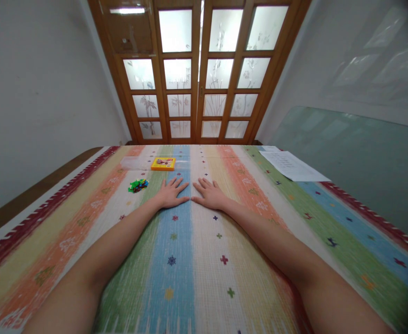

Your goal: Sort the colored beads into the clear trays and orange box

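Note:
My left hand [171,192] lies flat, palm down, on a striped multicoloured tablecloth [204,260], fingers spread. My right hand [209,193] lies flat beside it in the same way, the two thumbs almost touching. Neither hand holds anything. A small pile of coloured plastic pieces [137,185], green, blue and red, sits just left of my left hand. A flat yellow box [163,163] lies beyond the hands, resting by a clear plastic bag or lid [134,162].
A white printed sheet of paper [292,165] lies at the table's far right. A glass panel [357,157] leans along the right wall. Wooden doors with frosted panes [199,69] stand behind the table. A white wall runs along the left.

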A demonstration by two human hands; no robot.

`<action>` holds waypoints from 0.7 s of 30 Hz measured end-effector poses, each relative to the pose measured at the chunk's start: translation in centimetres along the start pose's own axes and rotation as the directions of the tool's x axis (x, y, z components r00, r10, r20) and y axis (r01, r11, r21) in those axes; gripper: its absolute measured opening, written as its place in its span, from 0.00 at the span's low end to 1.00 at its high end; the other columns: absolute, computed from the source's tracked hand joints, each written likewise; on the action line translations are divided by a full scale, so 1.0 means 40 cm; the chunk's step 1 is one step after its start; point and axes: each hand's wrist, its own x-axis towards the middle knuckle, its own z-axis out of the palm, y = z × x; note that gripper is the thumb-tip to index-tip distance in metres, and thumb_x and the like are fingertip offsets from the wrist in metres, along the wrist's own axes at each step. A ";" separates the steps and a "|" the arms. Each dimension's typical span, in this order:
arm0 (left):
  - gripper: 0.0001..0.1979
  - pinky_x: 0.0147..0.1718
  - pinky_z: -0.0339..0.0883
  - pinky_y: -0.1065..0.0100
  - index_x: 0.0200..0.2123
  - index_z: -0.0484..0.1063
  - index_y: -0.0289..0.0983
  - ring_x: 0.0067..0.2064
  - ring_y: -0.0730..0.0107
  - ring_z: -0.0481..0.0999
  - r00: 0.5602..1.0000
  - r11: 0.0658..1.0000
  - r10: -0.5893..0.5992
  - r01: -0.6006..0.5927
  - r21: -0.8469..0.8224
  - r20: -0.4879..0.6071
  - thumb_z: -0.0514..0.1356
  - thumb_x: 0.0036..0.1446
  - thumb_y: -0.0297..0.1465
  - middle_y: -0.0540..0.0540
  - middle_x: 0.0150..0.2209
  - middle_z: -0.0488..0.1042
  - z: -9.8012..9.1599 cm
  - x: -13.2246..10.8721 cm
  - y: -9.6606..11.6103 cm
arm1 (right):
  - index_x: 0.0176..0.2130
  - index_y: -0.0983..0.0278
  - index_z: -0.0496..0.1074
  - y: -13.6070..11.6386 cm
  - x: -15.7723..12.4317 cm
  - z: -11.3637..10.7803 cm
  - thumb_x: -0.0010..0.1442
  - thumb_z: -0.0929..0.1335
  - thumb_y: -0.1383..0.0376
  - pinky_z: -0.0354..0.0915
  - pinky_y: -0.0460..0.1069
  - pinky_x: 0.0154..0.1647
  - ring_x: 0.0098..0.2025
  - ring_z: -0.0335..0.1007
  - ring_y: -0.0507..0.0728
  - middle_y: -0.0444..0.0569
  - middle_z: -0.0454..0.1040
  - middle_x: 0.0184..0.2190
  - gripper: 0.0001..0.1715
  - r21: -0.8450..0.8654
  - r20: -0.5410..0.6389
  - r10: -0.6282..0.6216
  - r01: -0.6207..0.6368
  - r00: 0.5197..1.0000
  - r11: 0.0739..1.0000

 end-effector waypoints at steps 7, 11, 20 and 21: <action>0.43 0.70 0.32 0.30 0.76 0.50 0.52 0.78 0.42 0.39 1.000 1.000 -0.002 0.002 0.014 -0.002 0.46 0.64 0.64 0.44 0.78 0.42 0.002 0.001 -0.002 | 0.76 0.57 0.51 -0.002 0.000 -0.001 0.66 0.52 0.30 0.38 0.72 0.75 0.78 0.39 0.71 0.57 0.44 0.78 0.54 -0.003 0.001 0.005 -0.005 1.000 1.000; 0.43 0.70 0.31 0.30 0.76 0.50 0.52 0.78 0.43 0.38 1.000 1.000 0.000 0.000 0.009 -0.004 0.46 0.64 0.64 0.44 0.78 0.42 0.002 0.001 -0.003 | 0.77 0.57 0.51 -0.002 0.000 -0.001 0.66 0.52 0.30 0.38 0.71 0.75 0.78 0.38 0.71 0.57 0.43 0.78 0.54 0.000 0.010 0.008 -0.008 1.000 1.000; 0.43 0.70 0.32 0.31 0.76 0.51 0.52 0.78 0.42 0.39 1.000 1.000 -0.005 0.005 0.005 -0.001 0.47 0.64 0.63 0.44 0.78 0.42 0.000 0.002 0.000 | 0.76 0.56 0.51 0.001 0.000 0.001 0.67 0.52 0.32 0.37 0.71 0.75 0.78 0.39 0.71 0.56 0.44 0.78 0.52 -0.003 0.001 0.007 -0.007 1.000 1.000; 0.43 0.70 0.32 0.30 0.76 0.51 0.52 0.78 0.42 0.39 1.000 1.000 -0.003 0.003 0.006 -0.002 0.47 0.64 0.63 0.44 0.78 0.42 0.001 0.002 -0.001 | 0.76 0.56 0.51 0.002 0.001 0.002 0.68 0.53 0.32 0.37 0.71 0.75 0.78 0.39 0.71 0.56 0.44 0.78 0.52 -0.003 -0.001 0.007 -0.007 1.000 1.000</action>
